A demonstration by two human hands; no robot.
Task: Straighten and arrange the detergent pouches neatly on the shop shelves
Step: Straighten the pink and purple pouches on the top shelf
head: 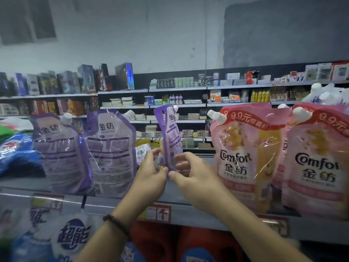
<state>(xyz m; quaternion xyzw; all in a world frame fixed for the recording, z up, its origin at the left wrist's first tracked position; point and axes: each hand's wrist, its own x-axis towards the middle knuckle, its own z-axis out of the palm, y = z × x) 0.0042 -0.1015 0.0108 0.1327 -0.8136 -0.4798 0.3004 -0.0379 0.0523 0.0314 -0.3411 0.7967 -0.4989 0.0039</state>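
You are holding a slim purple plastic detergent pouch by its lower end with both hands. Its long axis is standing nearly upright, and its white screw cap is pointing up and a little to the right. The pouch is turned almost edge-on to you, so its printed face is showing only as a narrow strip.

Your left hand is pinching the bottom left corner between thumb and fingertips. Your right hand is gripping the bottom right side, with the thumb on the near face and the curled fingers wrapping round behind. The two thumbs are nearly meeting just under the pouch, so most of it is rising above your hands. They are hiding its base, and you cannot tell whether it is touching the grey metal shelf.

The pouch is sitting in the gap between two groups. Two wider purple pouches are standing upright to its left, backs facing you. Pink Comfort pouches are standing to its right, fronts facing you. A dark beaded bracelet is circling your left wrist.
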